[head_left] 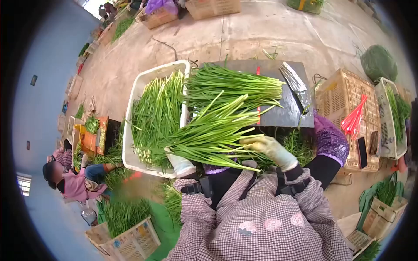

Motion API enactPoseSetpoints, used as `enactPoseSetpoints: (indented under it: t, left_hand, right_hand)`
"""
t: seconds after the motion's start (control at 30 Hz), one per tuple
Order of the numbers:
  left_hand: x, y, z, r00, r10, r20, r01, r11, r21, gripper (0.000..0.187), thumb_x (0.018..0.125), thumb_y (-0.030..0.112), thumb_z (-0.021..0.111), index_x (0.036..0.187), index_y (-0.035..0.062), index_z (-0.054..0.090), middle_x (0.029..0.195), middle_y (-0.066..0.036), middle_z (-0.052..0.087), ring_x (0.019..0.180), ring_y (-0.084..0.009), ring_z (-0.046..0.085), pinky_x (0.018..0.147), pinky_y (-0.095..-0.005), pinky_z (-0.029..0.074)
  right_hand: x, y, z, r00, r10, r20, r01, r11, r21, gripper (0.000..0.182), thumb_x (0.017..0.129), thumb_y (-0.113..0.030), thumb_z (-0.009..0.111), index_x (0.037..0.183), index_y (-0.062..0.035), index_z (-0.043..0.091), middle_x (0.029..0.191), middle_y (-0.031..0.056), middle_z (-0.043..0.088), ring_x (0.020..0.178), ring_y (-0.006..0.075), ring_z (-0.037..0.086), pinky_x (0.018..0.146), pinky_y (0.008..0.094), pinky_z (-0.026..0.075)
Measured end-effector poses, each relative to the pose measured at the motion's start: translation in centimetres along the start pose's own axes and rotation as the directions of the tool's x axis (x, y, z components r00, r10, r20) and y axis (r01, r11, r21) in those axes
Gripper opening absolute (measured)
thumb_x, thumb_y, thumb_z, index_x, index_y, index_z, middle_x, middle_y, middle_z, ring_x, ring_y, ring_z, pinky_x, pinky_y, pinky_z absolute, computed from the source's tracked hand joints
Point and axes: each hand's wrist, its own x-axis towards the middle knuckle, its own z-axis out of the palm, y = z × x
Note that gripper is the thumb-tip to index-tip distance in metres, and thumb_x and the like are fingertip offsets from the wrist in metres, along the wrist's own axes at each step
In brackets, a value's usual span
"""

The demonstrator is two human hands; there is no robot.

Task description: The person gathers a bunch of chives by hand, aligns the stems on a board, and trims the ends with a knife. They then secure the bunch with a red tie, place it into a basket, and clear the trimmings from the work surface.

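A loose, fanned-out bunch of Chinese chives point(213, 130) lies over my lap and the near edge of a dark board, its pale ends pointing right. My left hand point(179, 164), in a whitish glove, holds the leafy left end from below; leaves hide most of its fingers. At the right, my right hand point(272, 151), in a stained glove, has its fingers closed on several stalks near the pale ends. Behind, a second pile of chives point(235, 85) rests on the board point(278, 115). A broad-bladed knife point(294, 85) lies at the board's right side.
A white crate point(127, 137) filled with chives stands left of the board. To the right, an upturned tan crate point(328, 93) carries red ties point(355, 117) and a phone point(362, 152). Another person point(80, 185) sits at far left among chives. More crates stand around.
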Motion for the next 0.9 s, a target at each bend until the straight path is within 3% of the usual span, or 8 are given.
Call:
enactPoseSetpoints:
  t: [0.2, 0.27, 0.43, 0.57, 0.67, 0.7, 0.77, 0.9]
  left_hand:
    - [0.8, -0.1, -1.0, 0.941, 0.299, 0.16, -0.336, 0.756, 0.561, 0.023, 0.105, 0.019, 0.059, 0.121, 0.0022, 0.054, 0.113, -0.013, 0.071, 0.104, -0.024, 0.068, 0.086, -0.0421, 0.059]
    - [-0.1, 0.8, 0.3, 0.995, 0.081, -0.063, -0.088, 0.987, -0.132, 0.022, 0.106, 0.017, 0.057, 0.12, 0.0018, 0.051, 0.117, -0.013, 0.069, 0.103, -0.0249, 0.068, 0.087, -0.0412, 0.059]
    - [1.5, 0.1, -0.9, 0.997, 0.079, 0.014, -0.077, 0.993, -0.095, 0.025, 0.107, 0.016, 0.054, 0.126, 0.0026, 0.046, 0.118, -0.014, 0.066, 0.101, -0.0248, 0.068, 0.086, -0.038, 0.061]
    - [2.5, 1.3, 0.0, 0.984, -0.142, 0.109, 0.178, 0.857, -0.484, 0.033, 0.111, 0.035, 0.041, 0.12, 0.0078, 0.057, 0.12, -0.014, 0.067, 0.104, -0.027, 0.067, 0.089, -0.0438, 0.059]
    - [2.6, 0.5, 0.2, 0.967, 0.171, 0.19, -0.228, 0.913, 0.337, 0.025, 0.108, 0.027, 0.053, 0.119, 0.0053, 0.058, 0.11, -0.013, 0.069, 0.09, -0.0233, 0.067, 0.079, -0.0382, 0.06]
    - [1.4, 1.6, 1.5, 0.965, 0.219, 0.146, -0.264, 0.8, 0.539, 0.021, 0.106, 0.022, 0.057, 0.118, 0.0045, 0.058, 0.108, -0.012, 0.069, 0.086, -0.022, 0.067, 0.076, -0.0361, 0.06]
    - [2.8, 0.2, 0.1, 0.974, 0.14, 0.176, -0.182, 0.949, 0.257, 0.022, 0.104, 0.015, 0.063, 0.121, 0.0049, 0.054, 0.11, -0.01, 0.067, 0.088, -0.0202, 0.067, 0.077, -0.0341, 0.06]
    - [5.1, -3.1, -3.1, 0.982, 0.19, 0.007, -0.19, 0.98, 0.052, 0.027, 0.11, 0.027, 0.053, 0.126, 0.0055, 0.052, 0.119, -0.01, 0.064, 0.098, -0.02, 0.065, 0.082, -0.038, 0.06]
  right_hand:
    - [1.6, 3.5, 1.4, 0.985, -0.107, -0.137, 0.079, 0.977, -0.198, 0.017, 0.099, -0.013, 0.067, 0.106, 0.0012, 0.073, 0.099, 0.0047, 0.071, 0.095, 0.015, 0.066, 0.088, 0.0295, 0.053]
    - [0.6, 4.0, 0.5, 0.976, 0.073, -0.206, -0.083, 0.996, -0.037, 0.017, 0.097, -0.014, 0.068, 0.105, 0.0008, 0.072, 0.098, 0.008, 0.07, 0.094, 0.0202, 0.067, 0.086, 0.0315, 0.053]
    - [-3.2, 7.0, -6.2, 0.954, 0.235, -0.187, -0.262, 0.347, -0.9, 0.023, 0.099, -0.034, 0.065, 0.106, -0.0179, 0.08, 0.104, 0.0094, 0.075, 0.1, 0.0317, 0.07, 0.088, 0.0422, 0.056]
    - [-3.8, 1.6, -6.1, 0.806, -0.49, -0.331, -0.002, 0.556, -0.831, 0.02, 0.096, -0.024, 0.069, 0.101, -0.0072, 0.079, 0.1, 0.0111, 0.077, 0.094, 0.0321, 0.072, 0.089, 0.0427, 0.057]
    - [-1.8, 4.1, -5.7, 0.785, -0.59, -0.187, 0.102, 0.422, -0.901, 0.014, 0.092, -0.019, 0.069, 0.093, -0.0088, 0.077, 0.095, 0.0092, 0.077, 0.089, 0.0321, 0.072, 0.084, 0.0428, 0.057]
    - [-0.1, 5.5, -5.2, 1.0, 0.0, -0.02, -0.02, -0.015, -1.0, 0.016, 0.093, -0.022, 0.066, 0.093, -0.0107, 0.078, 0.098, 0.0094, 0.077, 0.09, 0.033, 0.073, 0.085, 0.0448, 0.057]
    - [-0.6, 11.3, -5.8, 0.862, -0.404, 0.305, 0.422, 0.24, -0.874, 0.018, 0.093, -0.022, 0.064, 0.096, -0.0117, 0.078, 0.107, 0.0111, 0.076, 0.098, 0.032, 0.073, 0.091, 0.0474, 0.055]
    - [-3.4, 22.4, -12.6, 0.783, 0.456, -0.423, -0.424, -0.106, -0.899, 0.032, 0.098, -0.031, 0.059, 0.118, -0.0149, 0.079, 0.127, 0.0102, 0.074, 0.116, 0.0276, 0.07, 0.105, 0.0502, 0.05]
